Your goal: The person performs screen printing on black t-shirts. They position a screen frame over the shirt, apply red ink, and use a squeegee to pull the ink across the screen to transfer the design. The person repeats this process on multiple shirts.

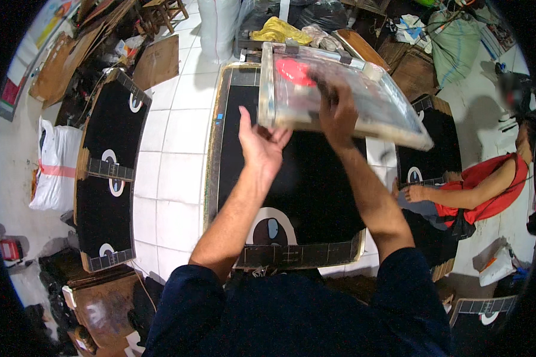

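Dark blue sleeves point(298, 309) fill the lower edge, both forearms rising from them over a long printing board point(315, 196) covered in black fabric. Near the board's close end sits a white oval print with a black figure point(272, 229), and a ruled strip point(298, 256) crosses the board's near edge. White floor tiles point(173, 178) run between this board and a second black board point(110, 172) to the left, which carries three or four of the same white prints. A third black board point(429, 154) stands to the right, where another person in a red top point(488, 187) leans an arm on it.

Held tilted above the middle board is one screen-printing frame point(339, 95), pale-edged with a translucent mesh, a patch of red ink point(295, 71) showing near its upper left. The left hand point(262, 143) is open, fingers spread, its fingertips meeting the frame's lower left corner from beneath. The right hand point(337, 113) is closed over the frame's near edge, gripping it.

Farther off, white sacks point(56, 166), a yellow cloth point(280, 30), brown panels point(158, 62) and a green sack point(455, 44) crowd the room's far side.
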A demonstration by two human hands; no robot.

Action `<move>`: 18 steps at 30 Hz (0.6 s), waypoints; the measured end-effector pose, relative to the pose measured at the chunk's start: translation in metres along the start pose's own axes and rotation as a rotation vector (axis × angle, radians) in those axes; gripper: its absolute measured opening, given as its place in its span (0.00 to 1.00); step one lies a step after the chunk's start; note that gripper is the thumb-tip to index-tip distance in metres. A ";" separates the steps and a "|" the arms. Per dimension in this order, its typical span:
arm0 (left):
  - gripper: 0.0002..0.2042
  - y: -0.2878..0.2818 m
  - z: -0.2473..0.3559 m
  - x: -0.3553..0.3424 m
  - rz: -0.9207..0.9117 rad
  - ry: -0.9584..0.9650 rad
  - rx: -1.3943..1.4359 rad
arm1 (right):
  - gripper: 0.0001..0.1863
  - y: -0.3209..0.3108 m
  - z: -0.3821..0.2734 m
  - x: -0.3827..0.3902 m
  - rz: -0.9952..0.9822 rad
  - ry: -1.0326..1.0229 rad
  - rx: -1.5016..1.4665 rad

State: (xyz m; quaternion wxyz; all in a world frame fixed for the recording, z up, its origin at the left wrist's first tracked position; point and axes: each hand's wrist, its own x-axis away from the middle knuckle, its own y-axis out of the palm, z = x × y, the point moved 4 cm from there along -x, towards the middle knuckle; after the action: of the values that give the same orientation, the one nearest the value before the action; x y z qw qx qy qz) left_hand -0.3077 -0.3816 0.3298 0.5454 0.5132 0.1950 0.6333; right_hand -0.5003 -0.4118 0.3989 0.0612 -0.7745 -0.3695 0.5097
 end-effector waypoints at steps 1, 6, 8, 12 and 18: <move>0.36 -0.008 -0.012 -0.001 0.176 -0.035 -0.037 | 0.12 0.005 0.008 0.018 -0.055 -0.016 -0.050; 0.35 -0.101 -0.050 -0.006 0.447 -0.211 -0.139 | 0.11 0.064 0.075 0.033 -0.344 0.003 -0.093; 0.32 -0.130 -0.063 -0.012 0.479 -0.164 -0.237 | 0.12 0.098 0.100 0.019 -0.490 -0.062 -0.037; 0.35 -0.143 -0.041 -0.015 0.570 0.597 -1.269 | 0.18 0.180 0.132 -0.014 -0.750 -0.108 0.000; 0.57 -0.144 -0.044 -0.031 -0.026 0.717 -2.049 | 0.24 0.258 0.150 -0.031 -0.786 -0.253 0.061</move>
State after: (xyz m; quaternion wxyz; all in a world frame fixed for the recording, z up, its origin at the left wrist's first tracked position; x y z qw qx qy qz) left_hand -0.2784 -0.3479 0.1828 0.6325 -0.4031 -0.2731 0.6024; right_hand -0.5001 -0.6594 0.2300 0.2282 -0.5035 -0.6264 0.5496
